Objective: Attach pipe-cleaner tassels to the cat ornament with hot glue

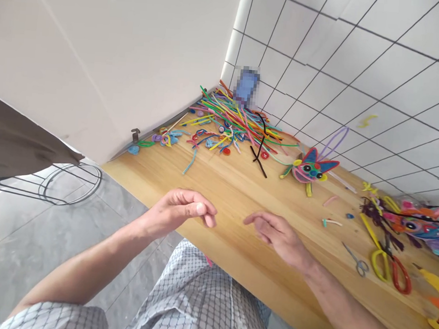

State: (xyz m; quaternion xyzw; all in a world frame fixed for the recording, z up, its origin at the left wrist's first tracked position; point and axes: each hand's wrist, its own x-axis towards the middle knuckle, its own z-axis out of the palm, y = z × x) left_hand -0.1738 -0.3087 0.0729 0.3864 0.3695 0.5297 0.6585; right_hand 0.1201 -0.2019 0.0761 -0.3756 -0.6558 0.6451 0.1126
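This is a home craft corner. A wooden table [240,196] is pushed into the angle between a white tiled wall [362,59] and a plain panel [118,52]. A heap of coloured pipe cleaners [238,118] fills the far corner, with buttons [226,151] and short offcuts scattered beside it. A big-eyed pipe-cleaner figure [309,170] lies near the tiles, and more figures [418,226] pile up at the right edge. Small grey scissors [357,262], a yellow-and-red pair [389,261] and a yellow tool [438,305], perhaps a glue gun, lie near them. Below the table are grey floor tiles [29,241] and a wire stool [71,184], as in a household room.
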